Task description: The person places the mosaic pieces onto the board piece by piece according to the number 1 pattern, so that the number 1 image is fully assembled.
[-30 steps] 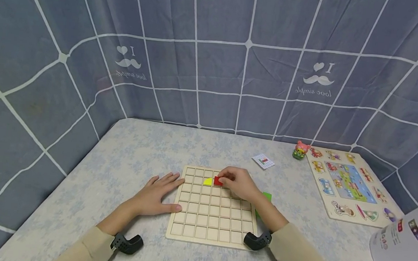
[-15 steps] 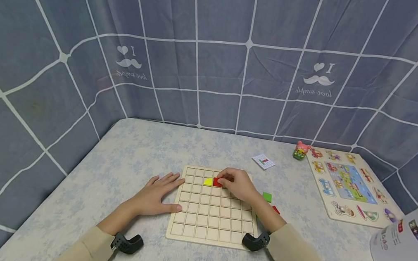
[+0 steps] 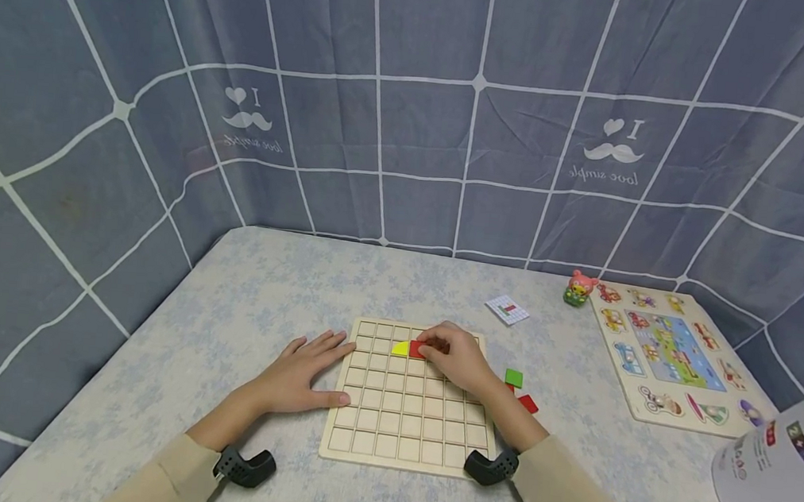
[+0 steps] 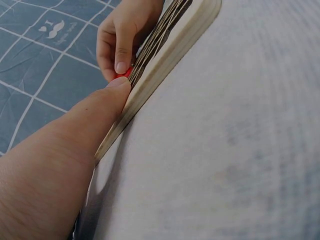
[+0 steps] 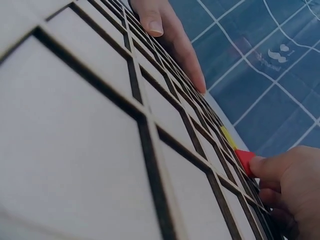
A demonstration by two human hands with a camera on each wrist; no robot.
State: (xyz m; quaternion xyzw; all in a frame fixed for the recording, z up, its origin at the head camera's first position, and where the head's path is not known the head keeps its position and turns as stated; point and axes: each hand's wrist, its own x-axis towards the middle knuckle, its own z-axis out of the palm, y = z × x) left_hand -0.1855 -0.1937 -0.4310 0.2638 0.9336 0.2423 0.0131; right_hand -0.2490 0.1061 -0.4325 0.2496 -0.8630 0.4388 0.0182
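A pale wooden grid board (image 3: 390, 425) lies on the table in front of me. Near its far side, a yellow tile (image 3: 400, 349) with a curved edge sits in a cell. Just right of that, my right hand (image 3: 457, 358) pinches a red tile (image 3: 416, 349) at the neighbouring cell; the right wrist view shows thumb and fingers on the red tile (image 5: 245, 161) beside the yellow one (image 5: 228, 137). My left hand (image 3: 301, 376) lies spread out at the board's left edge, its thumb and fingertips touching the rim.
Right of the board lie a green tile (image 3: 514, 378) and a red tile (image 3: 528, 404), partly by my forearm. Behind is a small pattern card (image 3: 508, 310). A pink-and-green figurine (image 3: 578, 289), a picture puzzle board (image 3: 676, 355) and a white cylinder (image 3: 777, 475) stand at the right.
The red tile in my right hand has shifted slightly left, up against the yellow tile. My right forearm has moved a little, uncovering more loose tiles. My left hand has stayed put.
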